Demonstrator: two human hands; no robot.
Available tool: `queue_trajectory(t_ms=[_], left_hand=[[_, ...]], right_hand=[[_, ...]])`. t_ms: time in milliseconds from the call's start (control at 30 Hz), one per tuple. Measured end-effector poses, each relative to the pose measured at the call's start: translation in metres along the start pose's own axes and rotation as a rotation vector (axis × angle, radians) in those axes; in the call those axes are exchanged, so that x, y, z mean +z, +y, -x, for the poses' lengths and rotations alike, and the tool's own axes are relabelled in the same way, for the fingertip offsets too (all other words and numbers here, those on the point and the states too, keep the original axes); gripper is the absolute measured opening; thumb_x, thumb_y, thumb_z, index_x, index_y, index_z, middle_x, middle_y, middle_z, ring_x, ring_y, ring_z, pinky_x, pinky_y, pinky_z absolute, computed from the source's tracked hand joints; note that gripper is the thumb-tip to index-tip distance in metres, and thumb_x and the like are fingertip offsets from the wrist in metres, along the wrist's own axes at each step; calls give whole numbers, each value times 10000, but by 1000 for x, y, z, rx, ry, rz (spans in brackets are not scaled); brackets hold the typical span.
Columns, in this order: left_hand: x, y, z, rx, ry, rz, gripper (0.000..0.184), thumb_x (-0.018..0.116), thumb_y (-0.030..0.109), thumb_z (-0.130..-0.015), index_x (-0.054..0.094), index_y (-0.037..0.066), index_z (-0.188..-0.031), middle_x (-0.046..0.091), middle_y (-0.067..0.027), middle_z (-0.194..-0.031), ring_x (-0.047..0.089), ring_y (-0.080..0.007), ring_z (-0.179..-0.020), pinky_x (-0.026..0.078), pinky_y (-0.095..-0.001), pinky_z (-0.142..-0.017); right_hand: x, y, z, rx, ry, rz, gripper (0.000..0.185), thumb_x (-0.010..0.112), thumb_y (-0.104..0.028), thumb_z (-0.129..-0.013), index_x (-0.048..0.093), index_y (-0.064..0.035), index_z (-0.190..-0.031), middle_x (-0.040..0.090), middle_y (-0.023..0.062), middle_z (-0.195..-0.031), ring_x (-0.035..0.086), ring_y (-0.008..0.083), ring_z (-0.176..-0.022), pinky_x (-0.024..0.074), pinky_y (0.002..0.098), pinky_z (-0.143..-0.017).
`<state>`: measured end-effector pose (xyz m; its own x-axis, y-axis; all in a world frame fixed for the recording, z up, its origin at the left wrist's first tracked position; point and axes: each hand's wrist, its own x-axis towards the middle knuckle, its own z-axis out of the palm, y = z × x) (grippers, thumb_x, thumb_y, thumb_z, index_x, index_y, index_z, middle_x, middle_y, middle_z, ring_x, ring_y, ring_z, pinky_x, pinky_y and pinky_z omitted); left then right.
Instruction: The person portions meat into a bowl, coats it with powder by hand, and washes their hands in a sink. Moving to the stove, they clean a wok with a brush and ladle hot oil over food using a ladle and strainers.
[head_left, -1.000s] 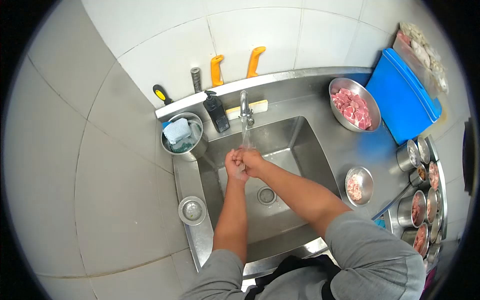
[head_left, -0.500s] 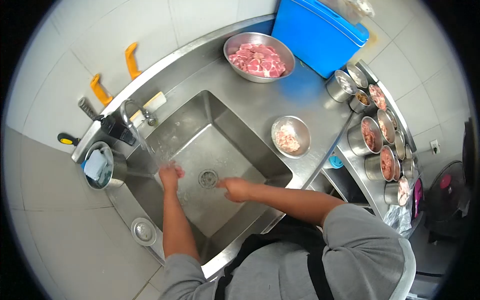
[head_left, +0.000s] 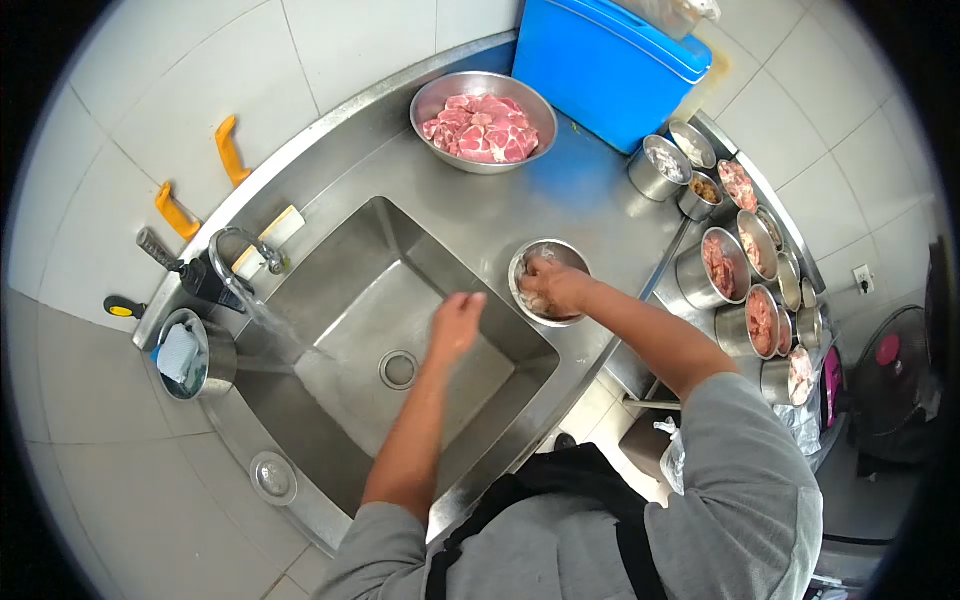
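We note a small, round, silver metal bowl [head_left: 574, 259], upright, just right of the frame's centre; its interior is partly hidden.

Covered and cropped around the right fingers [head_left: 538, 288]
Can't make out most contents of the small steel bowl [head_left: 573, 254] beneath them; can't see all of the blue box [head_left: 595, 75], cut off beyond them.

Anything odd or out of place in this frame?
The faucet is on, its water falling into the sink with neither hand under it: the right hand is in the small metal bowl, the left hand over the sink. No spill or damage stands out.
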<state>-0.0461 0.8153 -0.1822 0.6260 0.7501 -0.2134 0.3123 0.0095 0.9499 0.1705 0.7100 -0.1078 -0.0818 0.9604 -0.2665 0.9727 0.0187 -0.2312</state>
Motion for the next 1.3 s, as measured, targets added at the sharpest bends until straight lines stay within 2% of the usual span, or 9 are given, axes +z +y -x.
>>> queue_trajectory(t_ms=[200, 400, 633, 733, 900, 967, 1033, 1133, 1300], left_hand=[[68, 33, 0, 122, 23, -256, 362, 583, 312, -861, 579, -48, -821, 615, -228, -803, 617, -341, -772, 465, -420, -702], [19, -6, 22, -88, 123, 509, 264, 563, 209, -847, 538, -37, -754, 532, -66, -624, 508, -153, -584, 433, -335, -575], [-132, -108, 49, -143, 701, 427, 190, 542, 154, -843, 542, -27, -784, 559, -69, -716, 505, -128, -659, 442, -302, -584], [-164, -116, 67, -236, 947, 754, 177, 500, 126, -852, 553, -43, -849, 602, -113, -798, 586, -182, -731, 515, -322, -639], [-165, -128, 92, -216, 810, 645, 222, 437, 124, -891, 555, -41, -982, 614, -156, -929, 634, -258, -801, 568, -378, -671], [-148, -190, 100, -536, 777, 1173, 261, 431, 134, -916, 532, -52, -1068, 614, -175, -952, 644, -306, -803, 581, -412, -697], [-96, -190, 132, -895, 316, 985, 310, 412, 148, -941, 495, -59, -1156, 615, -195, -993, 647, -337, -826, 588, -424, -721], [-67, -178, 131, -995, -45, 667, 311, 398, 128, -941, 498, -57, -1170, 609, -198, -1046, 646, -339, -853, 591, -398, -727], [-80, -215, 107, -948, 89, 1542, 292, 390, 94, -939, 525, -75, -1135, 605, -210, -1065, 641, -337, -920, 596, -377, -701]], right_hand=[[0, 5, -2, 93, 49, -222, 320, 633, -65, -711, 551, -91, -1020, 531, 156, -1130, 602, 323, -961, 489, 421, -827], [-78, -37, 7, 227, 240, -1599, 313, 549, 54, -683, 532, -52, -977, 565, 93, -1012, 611, 219, -811, 534, 332, -593], [-97, -95, -33, -76, 139, -2152, 438, 543, 85, -655, 493, -88, -1054, 535, 117, -1037, 567, 203, -805, 528, 270, -519], [-98, -105, -48, -248, 43, -2385, 445, 540, 74, -655, 494, -132, -1047, 516, 116, -1055, 534, 202, -755, 523, 219, -492], [-109, -108, -47, -212, 56, -2291, 444, 529, 64, -659, 490, -138, -1052, 522, 115, -1051, 573, 237, -815, 540, 229, -510], [-106, -103, -41, -161, 48, -2253, 447, 534, 60, -656, 494, -132, -1057, 531, 121, -1053, 587, 256, -845, 546, 242, -524], [-100, -97, -37, -168, 29, -2269, 443, 540, 53, -659, 495, -125, -1062, 538, 122, -1047, 588, 256, -846, 547, 251, -527], [-104, -94, -28, -156, 75, -2239, 436, 549, 46, -666, 497, -111, -1069, 550, 122, -1025, 591, 254, -843, 542, 259, -523], [-110, -95, -7, -3, 94, -2199, 424, 558, 61, -653, 502, -83, -1048, 559, 115, -986, 579, 217, -752, 504, 242, -465]])
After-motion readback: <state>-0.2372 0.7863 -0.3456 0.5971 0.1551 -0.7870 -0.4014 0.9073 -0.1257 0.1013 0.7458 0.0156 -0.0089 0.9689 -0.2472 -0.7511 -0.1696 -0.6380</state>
